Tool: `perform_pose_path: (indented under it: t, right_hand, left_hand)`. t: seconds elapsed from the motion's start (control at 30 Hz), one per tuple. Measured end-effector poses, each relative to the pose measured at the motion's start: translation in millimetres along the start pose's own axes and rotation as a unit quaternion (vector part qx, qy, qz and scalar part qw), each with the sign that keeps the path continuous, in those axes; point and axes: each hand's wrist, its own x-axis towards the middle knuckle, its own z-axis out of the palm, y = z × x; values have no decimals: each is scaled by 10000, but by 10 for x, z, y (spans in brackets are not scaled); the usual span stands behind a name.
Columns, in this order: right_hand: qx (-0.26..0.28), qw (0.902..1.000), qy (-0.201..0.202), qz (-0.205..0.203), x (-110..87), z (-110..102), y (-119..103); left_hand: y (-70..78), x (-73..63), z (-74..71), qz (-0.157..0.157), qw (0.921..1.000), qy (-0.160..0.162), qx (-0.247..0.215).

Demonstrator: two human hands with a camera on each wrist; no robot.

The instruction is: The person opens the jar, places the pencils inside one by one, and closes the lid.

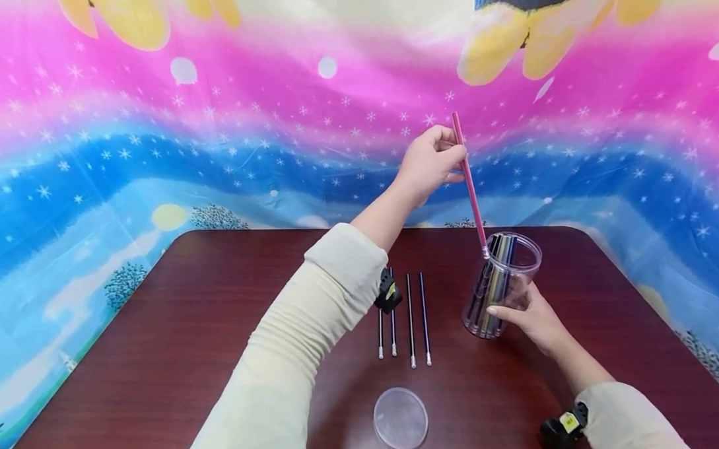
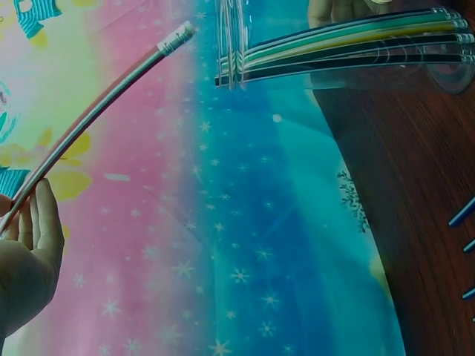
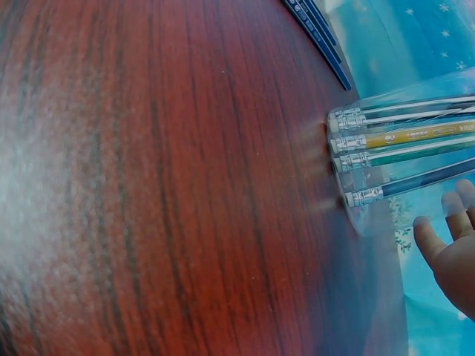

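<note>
L hand [image 1: 432, 159] pinches 1 red pencil [image 1: 471, 194], fingertips clamped on upper part; long axis slants down-R from them, eraser end just off mouth of 1 clear jar [image 1: 538, 258]. R hand [image 1: 537, 318], nearer jar, grips its wall. L of R fingers: 4 loose pencils [image 1: 411, 319], 1 clear disc [image 1: 401, 419]. Pencils inside jar: can't count.

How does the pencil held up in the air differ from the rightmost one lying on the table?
The held pencil is red; the rightmost pencil is dark blue. The held pencil slants steeply, pinched by the left hand; the rightmost pencil lies flat on the table, untouched. Both are slim, with a silvery band at one end.
</note>
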Motion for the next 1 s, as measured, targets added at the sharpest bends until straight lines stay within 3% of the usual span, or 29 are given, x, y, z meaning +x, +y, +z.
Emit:
perform_pose_path:
  t: [0.27, 0.47, 0.63, 1.0]
  right_hand:
    - [15, 10000, -38, -87, -7, -6, -2]
    - [175, 9996, -9, -219, 2, 7, 15]
    - [176, 9995, 73, -246, 5, 18, 34]
    - [179, 9998, 47, -60, 5, 21, 34]
  left_hand:
    - [172, -167, 106, 114, 9994, 113, 317]
    - [26, -12, 196, 262, 9959, -70, 862]
    - [-36, -5, 260, 568, 9857, -346, 1549]
    - [-94, -83, 334, 820, 9615, -455, 2585]
